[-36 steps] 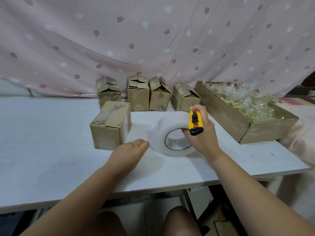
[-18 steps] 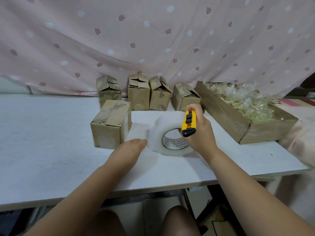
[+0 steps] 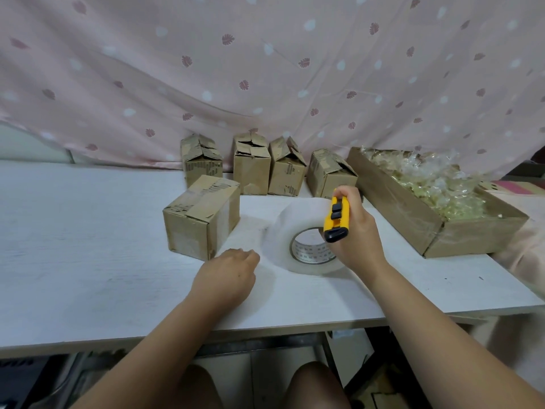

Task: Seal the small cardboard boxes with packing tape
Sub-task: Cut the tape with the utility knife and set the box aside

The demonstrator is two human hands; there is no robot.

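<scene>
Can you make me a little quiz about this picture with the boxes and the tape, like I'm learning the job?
1. How many small boxes stand in the back row by the curtain?
2. True or false: the right hand holds scissors.
3. Where is the tape roll? A: on the table, between the near box and the long tray. B: inside the long tray. C: on top of a box.

Key: 1. Four. 2. False, it grips a yellow cutter. 3. A.
</scene>
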